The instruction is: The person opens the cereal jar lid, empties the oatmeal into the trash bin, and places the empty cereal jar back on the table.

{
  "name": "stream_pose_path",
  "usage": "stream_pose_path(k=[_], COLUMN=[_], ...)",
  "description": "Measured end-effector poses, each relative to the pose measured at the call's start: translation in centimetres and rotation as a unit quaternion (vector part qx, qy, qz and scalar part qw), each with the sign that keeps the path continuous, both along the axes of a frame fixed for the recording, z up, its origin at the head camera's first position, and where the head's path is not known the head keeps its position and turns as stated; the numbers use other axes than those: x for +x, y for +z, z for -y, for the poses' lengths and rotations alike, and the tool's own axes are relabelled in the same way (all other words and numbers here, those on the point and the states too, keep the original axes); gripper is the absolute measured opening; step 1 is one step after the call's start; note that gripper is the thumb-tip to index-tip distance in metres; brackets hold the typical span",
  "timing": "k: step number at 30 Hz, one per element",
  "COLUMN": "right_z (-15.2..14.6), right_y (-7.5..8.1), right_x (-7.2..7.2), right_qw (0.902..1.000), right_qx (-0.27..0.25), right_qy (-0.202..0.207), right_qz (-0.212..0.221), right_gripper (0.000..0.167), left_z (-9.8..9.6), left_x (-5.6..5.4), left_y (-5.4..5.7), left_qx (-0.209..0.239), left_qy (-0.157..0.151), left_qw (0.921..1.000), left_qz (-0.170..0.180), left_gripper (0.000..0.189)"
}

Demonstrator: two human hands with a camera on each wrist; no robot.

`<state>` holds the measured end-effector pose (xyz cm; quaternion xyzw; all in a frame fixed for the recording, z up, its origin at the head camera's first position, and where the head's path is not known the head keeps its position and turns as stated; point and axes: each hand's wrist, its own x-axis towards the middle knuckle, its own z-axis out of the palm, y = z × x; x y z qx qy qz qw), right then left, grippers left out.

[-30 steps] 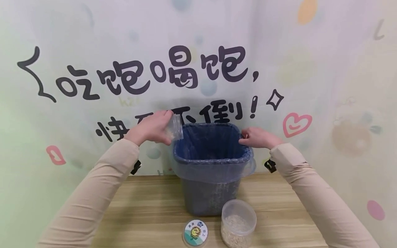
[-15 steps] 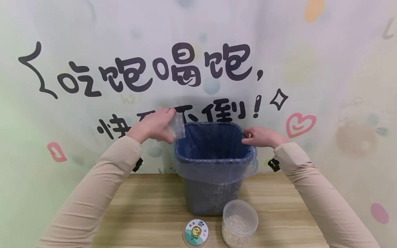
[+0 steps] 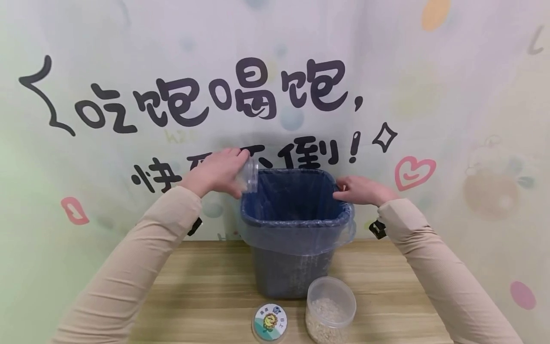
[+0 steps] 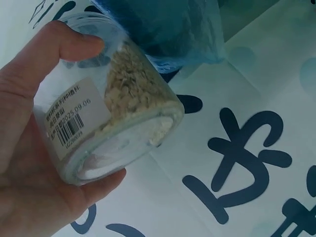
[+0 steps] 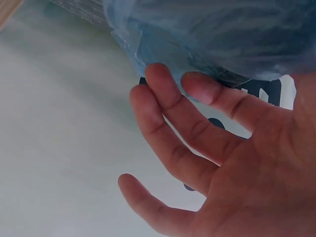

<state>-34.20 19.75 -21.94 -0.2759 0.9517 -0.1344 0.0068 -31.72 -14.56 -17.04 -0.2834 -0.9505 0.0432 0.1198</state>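
My left hand (image 3: 219,173) grips a clear plastic jar (image 3: 249,177), tipped on its side with its mouth at the left rim of the blue trash bin (image 3: 292,272). In the left wrist view, pale oat-like flakes (image 4: 133,86) lie along the side of the jar, which bears a label (image 4: 78,118) with a barcode. A clear bag (image 3: 288,237) lines the bin and folds down over its rim. My right hand (image 3: 361,190) holds the bin's right rim, thumb over the edge; the right wrist view shows its loosely bent fingers (image 5: 192,128) outside, against the bag.
A second clear tub (image 3: 331,310), partly filled with pale flakes, stands on the wooden table (image 3: 206,282) in front of the bin. Left of it lies a round lid (image 3: 270,323) with a printed sunflower. Behind the bin hangs a printed backdrop (image 3: 292,38).
The left hand and its jar have shifted slightly right and up along the bin's rim. The right hand stays at the right rim. The head view has moved a little.
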Motion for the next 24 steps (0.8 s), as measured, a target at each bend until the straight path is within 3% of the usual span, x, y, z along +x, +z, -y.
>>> stream_pose_path(k=[4, 8, 16, 24], right_z=[0.1, 0.1, -0.2, -0.2], right_y=[0.0, -0.1, -0.4, -0.5], right_x=[0.0, 0.0, -0.1, -0.2], right_qw=[1.0000, 0.9999, 0.9999, 0.9997], right_qx=[-0.005, -0.011, -0.015, -0.022], right_qy=[-0.003, -0.005, -0.005, -0.002], right_qz=[0.002, 0.006, 0.005, 0.006], right_gripper=[0.019, 0.019, 0.019, 0.018], left_z=[0.8, 1.7, 2.4, 1.5], left_x=[0.0, 0.1, -0.1, -0.2], left_y=[0.1, 0.2, 0.0, 0.4], left_qx=[0.024, 0.035, 0.020, -0.009], left_qy=[-0.013, 0.007, 0.015, -0.004], left_qw=[0.9996, 0.9990, 0.9994, 0.9999], left_qz=[0.008, 0.027, 0.025, 0.005], left_gripper=[0.074, 0.078, 0.080, 0.078])
